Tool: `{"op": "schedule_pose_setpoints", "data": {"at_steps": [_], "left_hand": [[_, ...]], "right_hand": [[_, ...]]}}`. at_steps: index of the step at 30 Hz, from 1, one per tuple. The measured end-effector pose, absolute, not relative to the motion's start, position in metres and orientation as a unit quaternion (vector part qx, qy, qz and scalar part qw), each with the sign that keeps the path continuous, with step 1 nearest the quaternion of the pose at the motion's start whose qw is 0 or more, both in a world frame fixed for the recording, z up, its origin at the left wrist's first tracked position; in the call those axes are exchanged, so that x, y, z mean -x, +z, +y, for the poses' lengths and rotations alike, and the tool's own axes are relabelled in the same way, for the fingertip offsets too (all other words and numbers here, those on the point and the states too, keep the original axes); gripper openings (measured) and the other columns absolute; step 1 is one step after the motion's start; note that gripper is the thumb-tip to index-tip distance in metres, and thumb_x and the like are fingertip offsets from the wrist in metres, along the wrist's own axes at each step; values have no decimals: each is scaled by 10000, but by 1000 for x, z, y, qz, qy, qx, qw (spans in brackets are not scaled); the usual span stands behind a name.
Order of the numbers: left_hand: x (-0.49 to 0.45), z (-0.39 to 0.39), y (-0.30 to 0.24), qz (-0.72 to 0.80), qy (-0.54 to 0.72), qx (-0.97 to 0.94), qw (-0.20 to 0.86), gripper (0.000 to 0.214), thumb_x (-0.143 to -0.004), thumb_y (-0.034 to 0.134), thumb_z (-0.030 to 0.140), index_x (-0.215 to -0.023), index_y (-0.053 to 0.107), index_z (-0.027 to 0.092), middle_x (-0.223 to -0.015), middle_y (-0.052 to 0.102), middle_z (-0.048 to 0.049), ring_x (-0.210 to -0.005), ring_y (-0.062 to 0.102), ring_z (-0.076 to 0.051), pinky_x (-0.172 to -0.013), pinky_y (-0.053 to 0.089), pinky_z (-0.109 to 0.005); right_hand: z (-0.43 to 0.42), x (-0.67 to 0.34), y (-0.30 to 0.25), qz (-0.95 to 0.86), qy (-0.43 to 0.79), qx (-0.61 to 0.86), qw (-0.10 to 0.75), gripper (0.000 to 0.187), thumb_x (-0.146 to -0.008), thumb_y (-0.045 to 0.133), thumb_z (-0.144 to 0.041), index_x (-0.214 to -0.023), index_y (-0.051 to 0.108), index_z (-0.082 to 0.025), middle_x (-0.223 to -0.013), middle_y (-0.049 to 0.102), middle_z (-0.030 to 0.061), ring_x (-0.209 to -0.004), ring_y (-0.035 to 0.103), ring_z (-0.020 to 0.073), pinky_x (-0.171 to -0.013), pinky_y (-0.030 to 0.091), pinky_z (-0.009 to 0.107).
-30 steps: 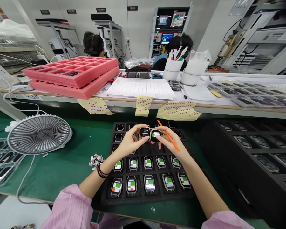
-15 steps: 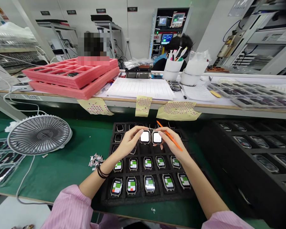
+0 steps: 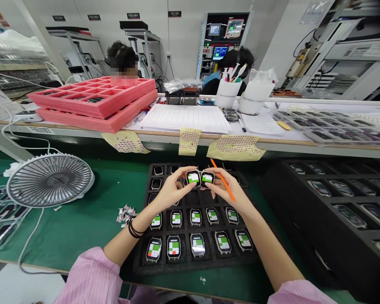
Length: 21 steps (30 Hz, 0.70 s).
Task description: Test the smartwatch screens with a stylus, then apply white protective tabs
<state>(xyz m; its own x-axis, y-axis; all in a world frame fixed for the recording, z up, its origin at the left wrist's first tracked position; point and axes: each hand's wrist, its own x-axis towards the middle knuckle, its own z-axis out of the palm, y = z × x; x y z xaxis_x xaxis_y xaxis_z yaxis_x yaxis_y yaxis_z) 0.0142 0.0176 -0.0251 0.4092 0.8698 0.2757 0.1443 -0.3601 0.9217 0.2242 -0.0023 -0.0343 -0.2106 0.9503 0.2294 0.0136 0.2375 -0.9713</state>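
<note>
While both hands grip smartwatches, a desk fan stands alongside the tray.

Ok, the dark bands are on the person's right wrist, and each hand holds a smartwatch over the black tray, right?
No: the head view puts the dark bands on the left wrist. Left hand holds a smartwatch, right hand another smartwatch, over the black tray.

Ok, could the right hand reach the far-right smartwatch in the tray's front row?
Probably yes: that smartwatch lies uncovered beside the right forearm, though the right hand holds another smartwatch and an orange stick.
</note>
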Motion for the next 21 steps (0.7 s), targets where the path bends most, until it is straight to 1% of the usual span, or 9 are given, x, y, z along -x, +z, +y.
{"op": "schedule_pose_setpoints", "data": {"at_steps": [2, 4, 7, 10, 14, 16, 18, 21], "left_hand": [[-15, 18, -26, 357, 422, -706, 444, 333, -887, 604, 321, -1195, 634, 199, -1139, 650, -87, -926, 594, -173, -572, 454, -188], [-15, 18, -26, 352, 434, -695, 453, 285, -913, 569, 341, -1131, 669, 188, -1128, 675, -84, -952, 620, -185, -675, 497, -225], [-16, 17, -25, 346, 439, -682, 472, 283, -939, 530, 361, -1100, 679, 183, -1107, 699, -80, -991, 639, -200, -793, 512, -272], [-16, 16, -25, 341, 432, -687, 475, 302, -932, 542, 375, -1140, 662, 191, -1136, 688, -83, -993, 634, -200, -766, 512, -265], [-16, 17, -27, 353, 423, -705, 446, 323, -892, 604, 365, -1159, 655, 191, -1146, 671, -92, -956, 618, -192, -601, 468, -209], [-16, 17, -27, 359, 421, -708, 440, 329, -887, 612, 366, -1161, 654, 190, -1140, 671, -93, -944, 615, -190, -559, 441, -197], [-16, 17, -27, 356, 424, -702, 448, 324, -902, 588, 380, -1155, 657, 190, -1141, 675, -91, -954, 620, -192, -586, 456, -204], [-16, 18, -27, 356, 429, -685, 468, 319, -940, 521, 400, -1130, 669, 191, -1123, 691, -81, -974, 634, -198, -671, 493, -232]], "right_hand": [[-2, -223, -34, -603, 471, 400, 504, 301, -833, 684, -377, -1077, 589, -228, -982, 645, 52, -606, 669, 151, -476, 514, 264], [-3, -223, -32, -591, 466, 409, 515, 267, -851, 659, -399, -1041, 605, -218, -899, 649, 40, -609, 681, 167, -437, 486, 249], [-4, -222, -29, -585, 472, 408, 519, 240, -869, 638, -401, -1020, 615, -217, -825, 643, 25, -593, 681, 168, -432, 484, 246], [-5, -222, -27, -585, 476, 404, 518, 253, -845, 671, -386, -1030, 614, -223, -893, 648, 35, -613, 690, 168, -447, 491, 248], [-6, -222, -26, -580, 476, 416, 513, 292, -810, 710, -383, -1031, 605, -225, -925, 641, 39, -614, 684, 164, -442, 481, 247], [-5, -221, -25, -580, 476, 417, 513, 289, -808, 710, -390, -1021, 606, -224, -922, 644, 38, -594, 676, 156, -434, 477, 246], [-5, -221, -25, -578, 475, 416, 517, 273, -827, 685, -410, -1010, 613, -220, -884, 653, 35, -580, 669, 158, -430, 480, 250], [-5, -220, -25, -568, 469, 422, 529, 251, -866, 627, -436, -973, 622, -209, -766, 649, 21, -569, 662, 169, -416, 470, 250]]}}
